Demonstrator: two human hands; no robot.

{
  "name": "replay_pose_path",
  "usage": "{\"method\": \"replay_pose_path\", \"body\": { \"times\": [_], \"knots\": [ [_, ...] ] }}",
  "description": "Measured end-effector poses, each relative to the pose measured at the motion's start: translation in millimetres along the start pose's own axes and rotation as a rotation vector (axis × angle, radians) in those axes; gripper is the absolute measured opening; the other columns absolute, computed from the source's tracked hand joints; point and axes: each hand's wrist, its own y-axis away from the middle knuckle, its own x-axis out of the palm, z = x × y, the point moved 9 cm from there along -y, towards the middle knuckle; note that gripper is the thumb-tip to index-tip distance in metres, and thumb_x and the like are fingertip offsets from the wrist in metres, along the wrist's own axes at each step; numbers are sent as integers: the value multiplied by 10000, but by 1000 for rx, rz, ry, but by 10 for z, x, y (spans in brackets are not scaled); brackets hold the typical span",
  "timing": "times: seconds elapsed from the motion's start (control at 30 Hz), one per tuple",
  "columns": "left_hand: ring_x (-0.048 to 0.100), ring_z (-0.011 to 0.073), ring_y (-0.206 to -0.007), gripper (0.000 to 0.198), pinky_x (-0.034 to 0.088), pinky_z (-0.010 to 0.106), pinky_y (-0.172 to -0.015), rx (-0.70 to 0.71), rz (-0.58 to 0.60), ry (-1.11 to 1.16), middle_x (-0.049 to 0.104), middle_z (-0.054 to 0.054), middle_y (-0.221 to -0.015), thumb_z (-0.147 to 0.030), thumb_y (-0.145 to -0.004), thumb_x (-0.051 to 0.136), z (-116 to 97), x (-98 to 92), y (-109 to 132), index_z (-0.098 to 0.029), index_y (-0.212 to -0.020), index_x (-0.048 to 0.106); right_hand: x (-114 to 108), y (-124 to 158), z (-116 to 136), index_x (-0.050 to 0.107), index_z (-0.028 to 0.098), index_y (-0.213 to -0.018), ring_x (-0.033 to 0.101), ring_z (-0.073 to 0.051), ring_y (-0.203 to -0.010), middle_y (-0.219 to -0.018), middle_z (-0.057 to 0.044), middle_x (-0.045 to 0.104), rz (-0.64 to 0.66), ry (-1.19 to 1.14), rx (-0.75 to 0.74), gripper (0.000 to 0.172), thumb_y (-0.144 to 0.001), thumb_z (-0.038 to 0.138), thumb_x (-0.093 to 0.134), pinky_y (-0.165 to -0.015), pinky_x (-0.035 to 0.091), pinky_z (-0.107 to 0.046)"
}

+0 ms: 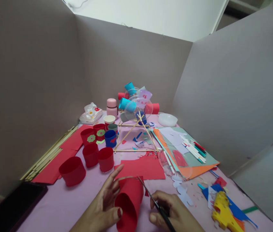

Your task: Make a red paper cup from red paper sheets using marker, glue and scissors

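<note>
A red paper roll (130,199) lies at the table's front edge, its open end towards me. My left hand (107,199) holds it from the left, thumb at the open rim and index finger stretched out beyond it. In my right hand (166,206) is a slim black-handled tool (162,214) with a thin metal blade. The blade's tip touches the roll's far edge; whether it is a knife or scissors I cannot tell. Just behind lies a flat red sheet (140,169). Several red paper cups, one at the left (72,171), stand beyond my left hand.
A stick frame (136,150) carries a wheel of clear discs (138,108) and paper cups. Pens (193,148) lie on coloured sheets at right, near a yellow glue gun (223,209). A pink flask (111,109) stands behind; a dark phone-like slab (15,206) lies left.
</note>
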Motion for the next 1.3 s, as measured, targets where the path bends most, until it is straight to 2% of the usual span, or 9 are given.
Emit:
{"method": "replay_pose_path", "body": {
  "times": [0.27, 0.47, 0.63, 0.77, 0.83, 0.97, 1.07, 1.17, 1.3],
  "knots": [
    [212, 364, -1397, 1093, 275, 491, -1073, -34, -60, -52, 463, 141, -1407, -707, -497, 747, -30, -21, 18, -310, -1425, 329, -20, 0, 25, 539, 191, -724, 260, -94, -516, -526, 88, 306, -3, -18, 9, 453, -634, 584, 745, -476, 175, -245],
    [289, 369, -1368, 1084, 310, 489, -1056, -4, 31, 22, 496, 130, -1389, -663, -556, 747, 7, -35, -32, -318, -1455, 251, 51, -16, -2, 528, 187, -841, 270, -90, -541, -589, 78, 356, 38, -82, 2, 474, -679, 595, 706, -497, 197, -239],
    [321, 373, -1353, 1011, 328, 483, -1051, -13, -37, 82, 507, 123, -1389, -612, -583, 763, -16, -76, -5, -312, -1439, 318, 98, 9, 58, 522, 180, -871, 321, -88, -561, -649, 54, 415, 107, -176, 20, 550, -685, 680, 653, -496, 234, -218],
    [367, 379, -1325, 1033, 333, 457, -1049, -20, -41, 158, 528, 110, -1369, -597, -529, 807, -17, -41, -13, -316, -1418, 364, 128, 35, 83, 553, 146, -907, 336, -62, -508, -635, 55, 420, 171, -211, 28, 588, -710, 696, 625, -446, 239, -185],
    [436, 372, -1277, 989, 371, 450, -1019, -21, -10, 242, 533, 98, -1360, -603, -569, 785, -12, 0, -31, -331, -1417, 354, 152, 43, 41, 545, 146, -905, 315, -44, -440, -574, 76, 403, 196, -263, 40, 555, -745, 674, 611, -395, 215, -171],
    [547, 320, -1169, 744, 434, 446, -955, 6, 85, 459, 574, 99, -1296, -600, -774, 613, -85, 108, -40, -318, -1412, 356, 149, 36, -35, 522, 157, -893, 327, -31, -394, -542, 82, 418, 173, -335, 31, 507, -780, 645, 600, -356, 214, -151],
    [605, 259, -1079, 559, 463, 387, -919, -45, 13, 512, 670, 61, -1121, -468, -818, 639, -65, 90, -38, -303, -1329, 483, 143, 25, -33, 514, 157, -894, 330, -26, -378, -529, 88, 415, 160, -360, 20, 511, -779, 648, 600, -348, 205, -147],
    [639, 210, -982, 430, 485, 295, -855, -120, -127, 447, 706, 49, -1050, -356, -734, 762, 35, 32, -33, -243, -1133, 650, 138, 12, -18, 509, 156, -904, 327, -23, -371, -523, 92, 411, 147, -360, 22, 538, -764, 668, 598, -343, 207, -143],
    [643, 165, -751, 286, 488, 227, -701, -147, -228, 323, 734, 27, -834, -384, -641, 819, 121, 13, -46, -187, -828, 730, 157, 2, -28, 503, 153, -901, 316, -19, -367, -527, 94, 411, 138, -330, 46, 580, -723, 692, 618, -338, 205, -142]
  ]
}}
